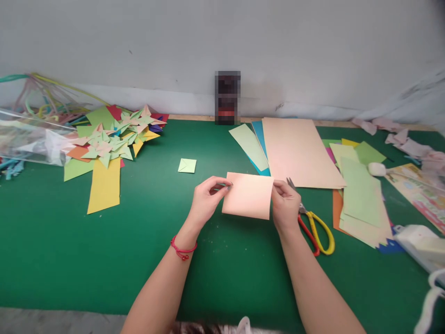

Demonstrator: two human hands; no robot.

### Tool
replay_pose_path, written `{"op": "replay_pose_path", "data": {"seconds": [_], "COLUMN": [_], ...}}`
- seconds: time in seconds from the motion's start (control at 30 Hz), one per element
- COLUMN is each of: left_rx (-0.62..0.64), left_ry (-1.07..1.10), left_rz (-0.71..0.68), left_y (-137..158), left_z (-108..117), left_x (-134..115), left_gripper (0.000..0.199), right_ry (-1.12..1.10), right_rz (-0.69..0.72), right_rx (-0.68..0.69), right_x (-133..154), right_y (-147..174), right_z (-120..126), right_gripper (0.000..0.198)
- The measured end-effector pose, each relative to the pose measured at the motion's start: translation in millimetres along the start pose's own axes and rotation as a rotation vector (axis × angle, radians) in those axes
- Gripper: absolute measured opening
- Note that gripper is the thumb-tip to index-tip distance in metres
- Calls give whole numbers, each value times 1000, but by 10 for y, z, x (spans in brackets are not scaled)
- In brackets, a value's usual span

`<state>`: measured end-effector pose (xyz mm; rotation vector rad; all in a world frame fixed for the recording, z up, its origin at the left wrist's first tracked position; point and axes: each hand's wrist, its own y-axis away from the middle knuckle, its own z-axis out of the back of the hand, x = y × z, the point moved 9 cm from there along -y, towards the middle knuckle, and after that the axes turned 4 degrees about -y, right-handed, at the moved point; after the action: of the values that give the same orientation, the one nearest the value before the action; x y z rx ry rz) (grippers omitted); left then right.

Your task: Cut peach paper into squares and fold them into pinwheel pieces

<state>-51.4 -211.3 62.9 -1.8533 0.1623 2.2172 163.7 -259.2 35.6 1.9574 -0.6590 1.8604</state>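
A square of peach paper [247, 196] is held up over the green table between my two hands. My left hand [209, 198] pinches its left edge, thumb in front near the upper corner. The right edge is gripped by my right hand [285, 203], whose fingers are partly hidden behind the sheet. Beside my right wrist lie scissors [321, 236] with red and yellow handles, partly covered by that hand. A small folded green paper square [187, 165] rests on the table beyond my left hand.
Large peach sheets [299, 150] lie at the back, by a pale green strip [248, 146]. More coloured paper [361, 195] is stacked at right. Folded paper stars [111, 144] pile up at left near a clear plastic bag [34, 139]. A pixelated dark object [227, 97] stands against the wall.
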Motion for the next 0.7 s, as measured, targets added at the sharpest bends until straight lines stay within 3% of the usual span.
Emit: {"op": "replay_pose_path", "data": {"seconds": [0.1, 0.27, 0.7], "left_rx": [-23, -14, 19], "left_ry": [84, 206, 237], "left_rz": [12, 87, 136], "left_y": [-4, -15, -15], "left_z": [11, -3, -27], "left_x": [18, 90, 178], "left_gripper": [13, 38, 25], "right_ry": [19, -19, -38], "right_rz": [1, -26, -45], "right_rx": [14, 18, 17], "right_x": [-4, -38, -37], "right_y": [-2, -7, -1], "right_z": [-8, 1, -16], "right_gripper": [17, 15, 14]}}
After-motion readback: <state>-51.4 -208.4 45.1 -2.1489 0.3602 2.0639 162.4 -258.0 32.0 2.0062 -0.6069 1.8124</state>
